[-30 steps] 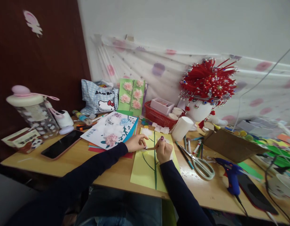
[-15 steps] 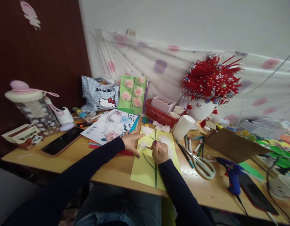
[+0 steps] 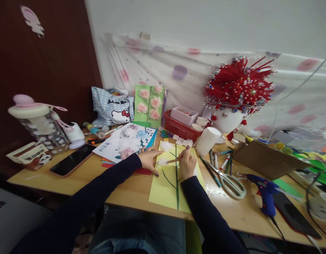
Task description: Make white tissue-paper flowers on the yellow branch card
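One thin stick [image 3: 173, 161] in my right hand [image 3: 188, 164], narrow pinch, tip at the white fluff [image 3: 163, 162]. My left hand [image 3: 148, 160] is spread wide at the edge of the yellow paper [image 3: 161, 192], flat on the desk [image 3: 128, 192]. I'd dab lightly (fluff probably shifts easily).

Sleeves [image 3: 205, 208], navy, long, plain, seen down to the hands [image 3: 188, 164]; nails, painted dark red; jeans [image 3: 141, 229], blue denim, partly shadowed, seen below the hands.
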Demonstrator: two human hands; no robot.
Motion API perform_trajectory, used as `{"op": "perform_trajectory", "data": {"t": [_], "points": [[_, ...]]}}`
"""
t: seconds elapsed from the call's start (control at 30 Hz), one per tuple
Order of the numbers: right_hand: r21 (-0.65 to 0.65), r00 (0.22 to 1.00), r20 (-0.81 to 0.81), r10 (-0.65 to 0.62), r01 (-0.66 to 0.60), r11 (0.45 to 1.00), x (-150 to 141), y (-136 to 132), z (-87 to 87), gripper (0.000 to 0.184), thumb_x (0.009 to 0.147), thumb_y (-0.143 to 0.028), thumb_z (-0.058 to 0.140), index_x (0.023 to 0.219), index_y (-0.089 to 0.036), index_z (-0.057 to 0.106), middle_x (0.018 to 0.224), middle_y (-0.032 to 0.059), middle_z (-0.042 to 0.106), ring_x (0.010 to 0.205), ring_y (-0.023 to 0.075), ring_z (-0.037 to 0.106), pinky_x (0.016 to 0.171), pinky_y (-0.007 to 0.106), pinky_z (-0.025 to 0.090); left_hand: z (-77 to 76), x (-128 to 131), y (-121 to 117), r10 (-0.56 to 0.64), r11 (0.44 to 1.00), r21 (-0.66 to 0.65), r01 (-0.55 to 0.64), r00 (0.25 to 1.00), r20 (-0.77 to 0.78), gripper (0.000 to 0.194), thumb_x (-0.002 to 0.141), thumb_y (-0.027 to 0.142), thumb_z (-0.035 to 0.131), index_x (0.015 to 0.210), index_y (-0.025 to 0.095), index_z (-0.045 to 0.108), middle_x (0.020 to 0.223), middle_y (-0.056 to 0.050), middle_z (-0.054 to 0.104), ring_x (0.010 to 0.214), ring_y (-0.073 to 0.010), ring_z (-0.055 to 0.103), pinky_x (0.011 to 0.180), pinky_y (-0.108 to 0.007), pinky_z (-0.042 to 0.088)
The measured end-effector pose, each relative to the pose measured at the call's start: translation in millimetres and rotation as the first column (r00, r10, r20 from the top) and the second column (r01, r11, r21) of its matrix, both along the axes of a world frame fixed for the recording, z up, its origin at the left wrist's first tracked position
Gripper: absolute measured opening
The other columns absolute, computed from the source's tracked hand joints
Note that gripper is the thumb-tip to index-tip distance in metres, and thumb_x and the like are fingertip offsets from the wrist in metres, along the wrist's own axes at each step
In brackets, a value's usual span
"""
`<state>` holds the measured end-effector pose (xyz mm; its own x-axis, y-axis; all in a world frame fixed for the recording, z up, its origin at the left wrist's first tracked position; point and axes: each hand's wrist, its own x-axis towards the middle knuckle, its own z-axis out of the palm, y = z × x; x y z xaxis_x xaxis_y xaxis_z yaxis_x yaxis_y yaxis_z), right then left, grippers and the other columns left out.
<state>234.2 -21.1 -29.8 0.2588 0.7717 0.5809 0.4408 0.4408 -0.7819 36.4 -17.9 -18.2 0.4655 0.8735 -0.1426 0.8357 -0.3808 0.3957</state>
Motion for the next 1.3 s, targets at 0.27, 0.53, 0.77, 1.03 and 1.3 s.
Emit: {"op": "perform_trajectory", "data": {"t": [0.27,0.53,0.77,1.03,1.3], "points": [[-0.04,0.962,-0.259,-0.087,0.08,0.996,6.7,6.1,3.2,0.06,0.092,-0.054,0.033,0.043,-0.022,0.046,0.033,-0.0023,0.039,0.036,0.0124,0.043,0.041,0.026,0.034,2.4,0.1,-1.1,0.007,1.0,-0.013,-0.007,1.0,0.024,0.116,0.048,0.053,0.085,0.147,0.025,0.031,0.148,-0.018,0.037,0.14,-0.0426,0.018,0.109,-0.061,0.009],[-0.094,0.829,-0.554,-0.074,0.026,0.995,4.5,4.7,20.2,0.052,0.089,-0.039,0.037,0.04,-0.022,0.043,0.031,-0.0033,0.035,0.028,0.0102,0.033,0.033,0.027,0.024,7.2,-0.2,-3.8,-0.001,1.0,-0.013,0.003,0.992,0.128,0.087,0.056,0.026,0.082,0.137,0.026,0.049,0.144,-0.01,0.047,0.141,-0.0412,0.018,0.111,-0.062,0.011],[-0.081,0.75,-0.661,-0.026,-0.037,0.996,7.5,11.2,17.5,0.046,0.086,-0.033,0.038,0.041,-0.022,0.042,0.031,-0.0041,0.034,0.027,0.0099,0.031,0.033,0.026,0.02,27.9,-45.8,21.3,0.233,0.888,0.206,-0.411,0.789,0.569,0.033,0.064,0.003,0.039,0.062,0.014,0.07,0.064,-0.004,0.068,0.065,-0.0159,0.064,0.07,-0.026,0.051],[-0.111,0.736,-0.675,-0.054,-0.029,0.993,8.7,12.6,17.5,0.05,0.085,-0.041,0.04,0.039,-0.021,0.044,0.03,-0.0038,0.036,0.027,0.0089,0.032,0.032,0.024,0.022,42.9,-128.5,47.4,0.454,0.615,0.378,-0.692,0.703,0.547,0.029,0.074,0.023,0.053,0.095,0.012,0.069,0.095,-0.009,0.07,0.087,-0.0219,0.063,0.084,-0.033,0.048],[-0.042,0.831,-0.557,-0.007,-0.02,0.999,4.4,5.1,15.4,0.055,0.087,-0.046,0.04,0.037,-0.021,0.045,0.032,-0.0025,0.037,0.033,0.0096,0.036,0.038,0.025,0.028,25.7,-131.8,56.1,0.572,0.538,0.376,-0.754,0.654,0.494,0.01,0.07,0.019,0.061,0.073,0.018,0.07,0.1,-0.011,0.071,0.109,-0.035,0.058,0.099,-0.048,0.037]]}}
